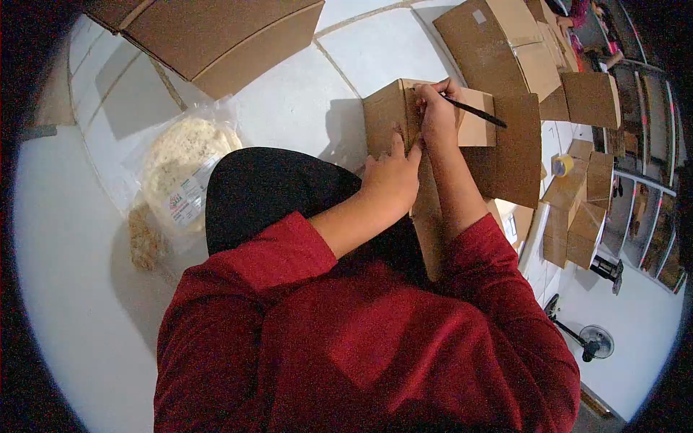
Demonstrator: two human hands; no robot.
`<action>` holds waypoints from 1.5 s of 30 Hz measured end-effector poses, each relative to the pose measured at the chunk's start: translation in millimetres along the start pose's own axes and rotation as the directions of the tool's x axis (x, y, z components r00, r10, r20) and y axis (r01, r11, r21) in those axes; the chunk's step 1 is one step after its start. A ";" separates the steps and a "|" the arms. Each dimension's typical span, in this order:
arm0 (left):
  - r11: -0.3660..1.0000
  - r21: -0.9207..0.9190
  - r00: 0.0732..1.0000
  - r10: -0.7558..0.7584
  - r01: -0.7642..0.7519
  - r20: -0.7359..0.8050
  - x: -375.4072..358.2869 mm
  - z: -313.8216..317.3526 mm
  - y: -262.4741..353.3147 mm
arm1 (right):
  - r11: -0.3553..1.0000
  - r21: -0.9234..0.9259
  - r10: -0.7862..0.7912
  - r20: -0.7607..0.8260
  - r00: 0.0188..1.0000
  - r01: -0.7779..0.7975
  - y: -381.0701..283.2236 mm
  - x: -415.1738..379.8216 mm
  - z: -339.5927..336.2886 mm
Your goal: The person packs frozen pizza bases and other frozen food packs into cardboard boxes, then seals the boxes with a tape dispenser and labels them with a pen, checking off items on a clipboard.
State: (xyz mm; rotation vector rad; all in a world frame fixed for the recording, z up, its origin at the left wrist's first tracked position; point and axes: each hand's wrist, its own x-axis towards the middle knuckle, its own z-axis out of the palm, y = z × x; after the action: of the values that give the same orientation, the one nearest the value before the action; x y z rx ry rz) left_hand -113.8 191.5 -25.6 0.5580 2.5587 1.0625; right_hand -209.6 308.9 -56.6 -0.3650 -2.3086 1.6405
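Note:
A brown cardboard box point(383, 119) stands in front of me, with wide flaps point(514, 155) folded out on its right. My left hand point(392, 177) rests on the near part of the box, fingers stretched out and apart, holding nothing. Close beyond it, my right hand point(438, 115) is closed around a slim black pen point(476, 112), whose back end points right. Its tip is hidden by my fingers at the top of the box.
Plastic-packed round flatbreads point(191, 162) lie on the left by a brown crumbly-looking lump point(146, 238). A large carton point(224, 43) stands at the upper left. More cartons point(505, 47), yellow tape point(561, 165), a fan point(596, 342), shelves point(646, 180) and another person's hand point(565, 23) are on the right.

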 end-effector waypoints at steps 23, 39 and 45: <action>0.999 0.036 1.000 0.002 -0.002 0.006 -1.2 -1.4 1.6 | 0.998 -0.030 0.049 -0.109 0.993 -0.053 -18.6 -9.0 2.6; 0.997 0.066 0.995 -0.038 0.032 0.090 -0.1 -6.4 4.3 | 0.971 -0.220 -0.121 -0.098 0.988 0.097 0.2 -2.6 -3.3; 0.998 0.013 0.985 -0.070 0.069 0.155 0.1 -10.9 6.6 | 0.855 0.498 0.248 -0.147 0.958 -0.145 -3.6 9.2 -43.4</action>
State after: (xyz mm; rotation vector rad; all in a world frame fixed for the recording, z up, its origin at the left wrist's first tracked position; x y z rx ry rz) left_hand -117.1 189.3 -13.5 0.5282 2.4292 0.9469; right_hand -202.1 349.1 -38.9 -0.6355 -1.6762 2.0916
